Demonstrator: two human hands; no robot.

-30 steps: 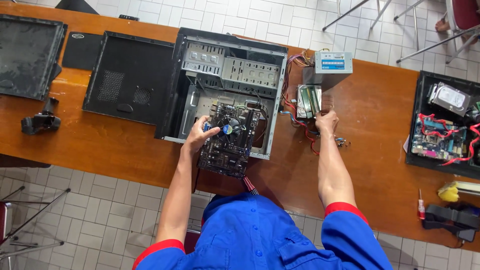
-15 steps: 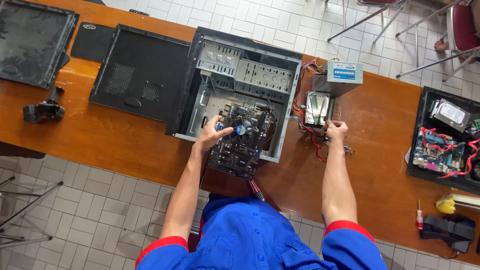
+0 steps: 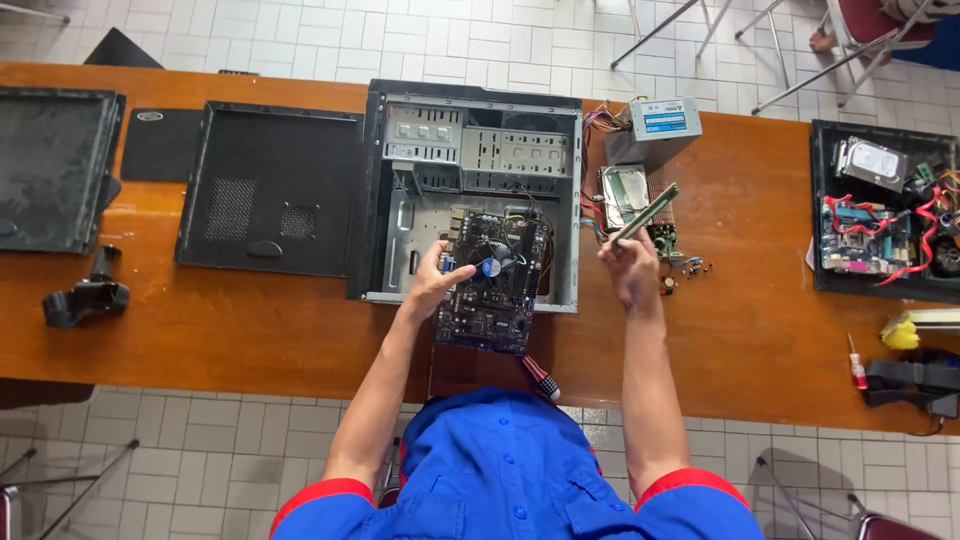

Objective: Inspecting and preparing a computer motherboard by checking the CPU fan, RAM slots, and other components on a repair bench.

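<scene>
Green memory stick (image 3: 645, 212), lifted off the counter (image 3: 760, 300) since a moment ago, is now pinched in the closed fingers of the right hand (image 3: 630, 268), while the motherboard (image 3: 492, 282) is steadied by the loosely spread left hand (image 3: 435, 285).

Wood table (image 3: 250, 330) — PC case (image 3: 470, 190), panels (image 3: 270, 190)

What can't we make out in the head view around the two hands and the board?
- Left hand covers the motherboard edge; grip or rest unclear.
- Memory stick in right hand: contacts too small.
- Screwdriver: shaft hidden under the motherboard.
- Second open case: cut off by the right edge.
</scene>
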